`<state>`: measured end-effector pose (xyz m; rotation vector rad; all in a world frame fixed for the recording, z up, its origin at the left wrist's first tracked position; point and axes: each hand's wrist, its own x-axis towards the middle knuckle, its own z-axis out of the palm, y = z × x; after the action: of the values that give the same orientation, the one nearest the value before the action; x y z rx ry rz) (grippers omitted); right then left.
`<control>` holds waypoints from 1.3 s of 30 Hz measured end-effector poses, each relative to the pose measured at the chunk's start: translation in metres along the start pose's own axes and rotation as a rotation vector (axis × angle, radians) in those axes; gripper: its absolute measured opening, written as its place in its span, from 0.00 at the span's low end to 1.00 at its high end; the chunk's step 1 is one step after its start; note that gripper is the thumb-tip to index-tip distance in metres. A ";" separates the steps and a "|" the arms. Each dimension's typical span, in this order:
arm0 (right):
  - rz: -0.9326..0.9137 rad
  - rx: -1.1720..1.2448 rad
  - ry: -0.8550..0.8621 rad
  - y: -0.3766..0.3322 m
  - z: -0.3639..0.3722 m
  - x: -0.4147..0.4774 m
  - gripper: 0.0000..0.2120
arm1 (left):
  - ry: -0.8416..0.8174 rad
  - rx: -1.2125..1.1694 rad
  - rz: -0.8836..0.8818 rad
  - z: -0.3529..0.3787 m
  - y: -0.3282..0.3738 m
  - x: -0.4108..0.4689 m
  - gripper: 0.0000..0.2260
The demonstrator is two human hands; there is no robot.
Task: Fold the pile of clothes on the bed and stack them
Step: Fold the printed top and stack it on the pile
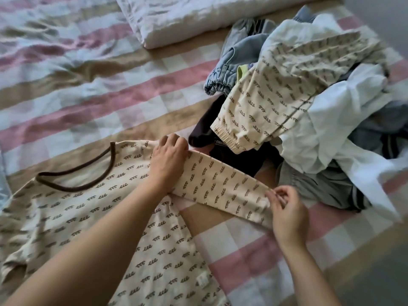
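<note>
A cream long-sleeved top [92, 217] with a brown squiggle print and a dark brown neckband lies flat on the bed in front of me. Its right sleeve [218, 184] stretches out to the right. My left hand [169, 157] rests on the shoulder where the sleeve starts, fingers curled over the fabric's far edge. My right hand [287, 208] pinches the sleeve's cuff end. To the right sits the unfolded pile of clothes [320, 120]: matching cream print trousers [271, 100] on top, white garments, blue denim, a dark brown piece and a grey one.
The bed [110, 102] is covered by a sheet checked in pink, tan and pale blue. A folded white duvet [187, 18] lies at the far side. The bed's right edge [375, 250] runs near my right arm.
</note>
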<state>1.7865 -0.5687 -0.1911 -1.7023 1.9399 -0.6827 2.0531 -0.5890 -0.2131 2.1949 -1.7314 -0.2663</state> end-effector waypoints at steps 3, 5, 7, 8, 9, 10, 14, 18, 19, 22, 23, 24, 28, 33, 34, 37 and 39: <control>0.064 -0.102 -0.003 0.008 0.010 0.028 0.09 | 0.000 0.025 -0.087 0.013 0.000 0.003 0.07; 0.040 -0.198 0.001 0.010 0.016 0.033 0.09 | 0.004 0.020 -0.135 0.019 0.000 0.001 0.08; -0.062 -0.275 0.057 0.008 0.019 0.029 0.08 | 0.009 -0.010 -0.172 0.019 0.002 -0.001 0.10; -0.109 -0.304 0.111 0.005 0.020 0.024 0.09 | 0.014 -0.033 -0.181 0.018 0.003 -0.003 0.12; -0.144 -0.312 0.174 0.002 0.020 0.018 0.11 | 0.017 -0.064 -0.185 0.015 0.005 -0.007 0.14; -0.180 -0.296 0.223 -0.005 0.020 0.010 0.12 | 0.020 -0.103 -0.183 0.009 0.005 -0.012 0.16; -0.368 -0.182 0.106 -0.042 0.027 -0.033 0.11 | 0.049 -0.230 -0.113 -0.025 0.001 -0.058 0.15; -0.485 -0.116 -0.236 -0.090 0.051 -0.082 0.11 | 0.118 -0.253 -0.201 -0.066 -0.036 -0.126 0.10; -0.496 -0.112 -0.322 -0.100 0.059 -0.092 0.10 | 0.130 -0.258 -0.235 -0.076 -0.050 -0.143 0.09; -0.533 -0.153 -0.511 -0.126 0.084 -0.117 0.08 | 0.187 -0.267 -0.365 -0.103 -0.092 -0.192 0.08; -0.554 -0.175 -0.559 -0.135 0.093 -0.125 0.08 | 0.214 -0.262 -0.418 -0.111 -0.105 -0.210 0.08; -0.580 -0.185 -0.596 -0.142 0.102 -0.134 0.08 | 0.240 -0.255 -0.471 -0.118 -0.117 -0.228 0.08; -0.702 -0.179 -0.738 -0.173 0.132 -0.167 0.08 | 0.307 -0.279 -0.701 -0.128 -0.152 -0.298 0.08; -0.899 -0.145 -0.858 -0.216 0.164 -0.216 0.05 | 0.256 -0.278 -0.975 -0.120 -0.173 -0.364 0.13; -0.952 -0.141 -0.869 -0.225 0.171 -0.224 0.05 | 0.215 -0.278 -1.029 -0.118 -0.175 -0.372 0.13; -1.059 -0.130 -0.899 -0.250 0.194 -0.238 0.05 | 0.107 -0.303 -1.100 -0.112 -0.179 -0.388 0.16; -1.099 -0.122 -0.883 -0.266 0.211 -0.241 0.07 | 0.057 -0.322 -1.094 -0.111 -0.179 -0.392 0.12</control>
<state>2.1526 -0.3711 -0.1767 -2.4947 0.3795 -0.0422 2.1582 -0.1573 -0.1985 2.5950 -0.2584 -0.6526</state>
